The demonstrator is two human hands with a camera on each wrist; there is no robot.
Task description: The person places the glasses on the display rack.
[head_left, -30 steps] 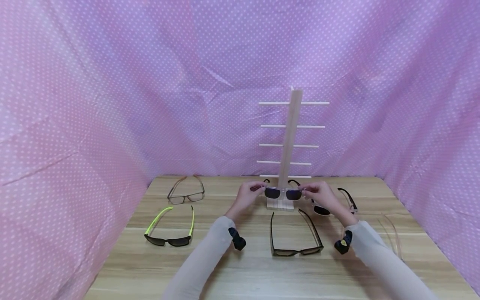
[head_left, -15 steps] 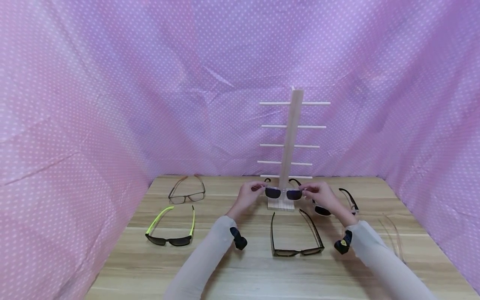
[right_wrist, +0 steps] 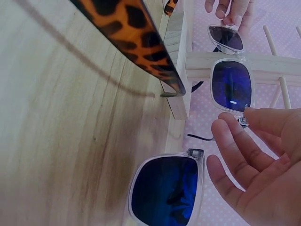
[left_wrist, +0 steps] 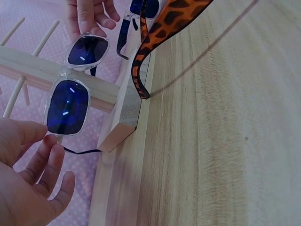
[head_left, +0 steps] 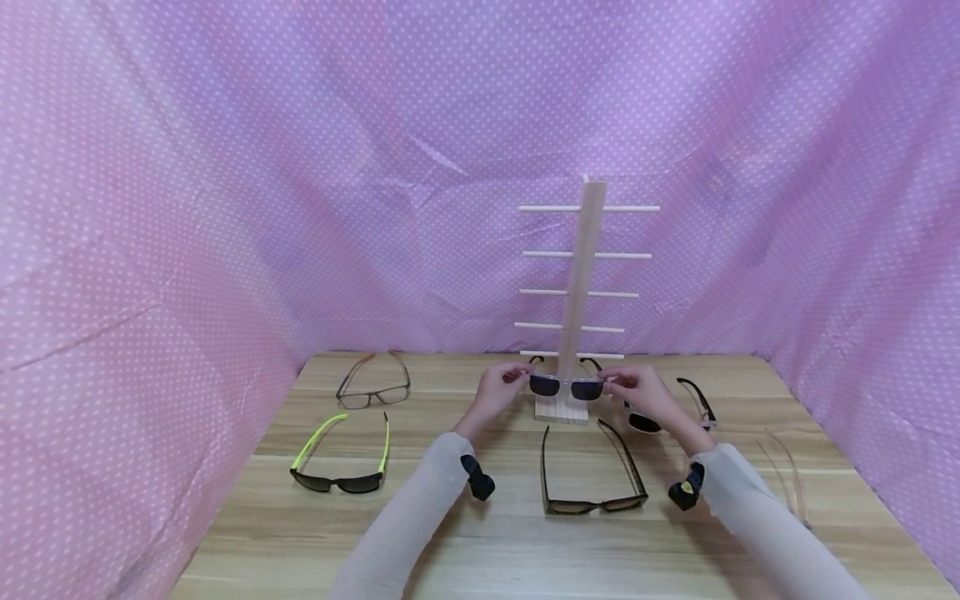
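- Your left hand (head_left: 501,390): fingertips pinching one end of the clear-framed sunglasses (head_left: 545,386), the other fingers loosely bent
- Your right hand (head_left: 637,392): fingertips pinching the opposite end of the same pair
- Clear-framed sunglasses, position: lenses towards you, in front of the wooden display stand (head_left: 581,275), just beside its lowest rod (head_left: 603,356); arms run back towards that rod, though you cannot tell from these views whether they rest on it
- Change over the last second: barely any; both hands and the sunglasses keep their place low on the stand
- Meaning, as a judgement: your carrying seems paused for fine alignment; letting go looks risky until you are sure the arms are supported
- Tortoiseshell pair (head_left: 595,506): on the table (head_left: 480,558) between your forearms, arms pointing towards the stand
- Second clear-framed pair (head_left: 645,422): near your right hand, partly hidden by it
- Green-armed pair (head_left: 337,483) and thin-rimmed eyeglasses (head_left: 356,401): on your left, well apart from the stand
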